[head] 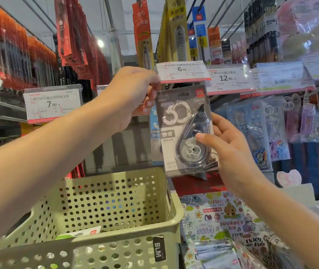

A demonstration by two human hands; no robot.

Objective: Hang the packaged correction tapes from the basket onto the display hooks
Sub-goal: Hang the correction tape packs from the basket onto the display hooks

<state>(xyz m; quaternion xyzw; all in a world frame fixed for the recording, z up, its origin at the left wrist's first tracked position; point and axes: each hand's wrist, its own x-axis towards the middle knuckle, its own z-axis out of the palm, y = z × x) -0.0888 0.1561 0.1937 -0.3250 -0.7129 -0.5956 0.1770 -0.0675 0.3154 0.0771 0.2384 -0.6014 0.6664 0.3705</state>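
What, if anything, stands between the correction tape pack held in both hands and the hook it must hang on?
The 6.00 price tag sits right above the correction tape pack, covering the hook's tip. The left hand grips the pack's top corner beside it; the right hand holds its lower side. The hook itself is hidden.

A pale green perforated basket [116, 206] is seen below the left hand [129, 94], with a flat green-and-white package [81, 233] lying on its floor. Below the right hand [230, 150], a lower shelf surface [298, 193] is covered by printed, cartoon-patterned packets [219, 218] lying flat, just beside the basket's right wall. Whether basket and packets touch cannot be determined.
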